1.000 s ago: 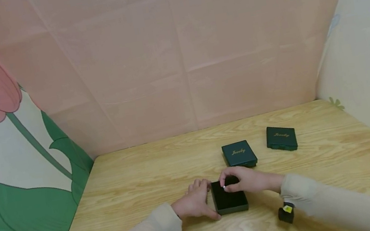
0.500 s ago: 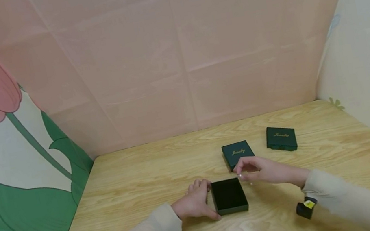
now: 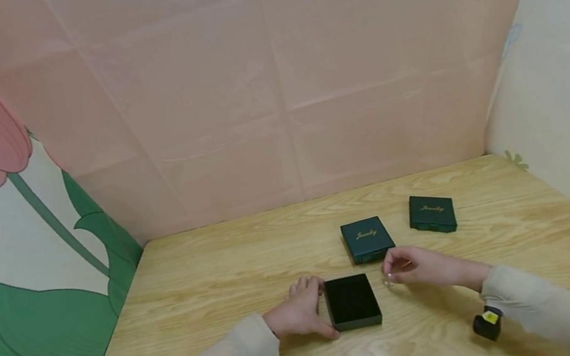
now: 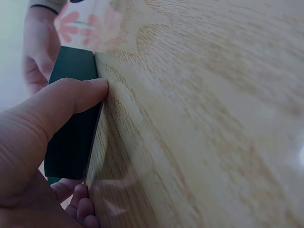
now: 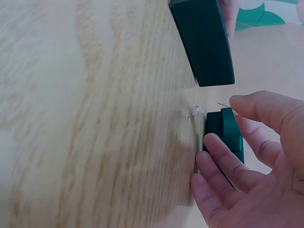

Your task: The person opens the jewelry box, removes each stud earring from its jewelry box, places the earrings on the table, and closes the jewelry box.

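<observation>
My left hand (image 3: 299, 314) grips an open jewelry box (image 3: 358, 323), thumb at its near left corner and fingers at the far left one. The box is dark green outside with a black inside, and stands on the table. To its right, my right hand (image 3: 423, 265) pinches something tiny between thumb and forefinger; in the right wrist view a thin metal pin (image 5: 222, 104) sticks out from the thumb tip, like an earring's. Just below those fingertips a small earring (image 5: 197, 110) with a clear bead and thin wire lies on the wood.
Behind the open box stands a dark green box (image 3: 369, 239) with gold "Jewelry" lettering. A second lettered box (image 3: 432, 214) sits farther right. The wood-grain table (image 3: 209, 267) ends at a pink back sheet (image 3: 279, 77).
My right hand has moved from over the open box to the right of it, beside the earring on the table. My left hand and the boxes have stayed put.
</observation>
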Tool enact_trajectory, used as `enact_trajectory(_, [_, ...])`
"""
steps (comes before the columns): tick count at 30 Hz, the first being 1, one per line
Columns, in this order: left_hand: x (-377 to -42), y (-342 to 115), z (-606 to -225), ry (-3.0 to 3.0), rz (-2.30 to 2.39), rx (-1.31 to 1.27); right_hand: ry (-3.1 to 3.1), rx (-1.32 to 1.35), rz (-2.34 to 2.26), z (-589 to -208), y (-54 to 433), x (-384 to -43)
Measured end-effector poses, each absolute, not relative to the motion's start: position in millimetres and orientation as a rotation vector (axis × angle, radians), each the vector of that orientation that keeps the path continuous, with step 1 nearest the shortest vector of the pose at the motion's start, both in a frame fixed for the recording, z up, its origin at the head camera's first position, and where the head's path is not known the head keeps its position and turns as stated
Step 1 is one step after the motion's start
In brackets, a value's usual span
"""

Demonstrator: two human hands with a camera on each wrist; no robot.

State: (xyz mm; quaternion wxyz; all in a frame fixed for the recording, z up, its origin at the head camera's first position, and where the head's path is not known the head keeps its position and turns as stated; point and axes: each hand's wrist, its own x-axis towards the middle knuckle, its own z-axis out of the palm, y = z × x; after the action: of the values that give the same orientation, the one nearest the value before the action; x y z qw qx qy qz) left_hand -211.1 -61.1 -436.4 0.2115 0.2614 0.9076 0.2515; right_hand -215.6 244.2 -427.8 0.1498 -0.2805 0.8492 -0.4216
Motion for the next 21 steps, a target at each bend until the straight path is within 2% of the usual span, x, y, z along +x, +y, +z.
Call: enact_trajectory(21, [-212,-62,-437,2.523,0.693,0.735,2.531,-0.896,-1.084,-446,248,-219])
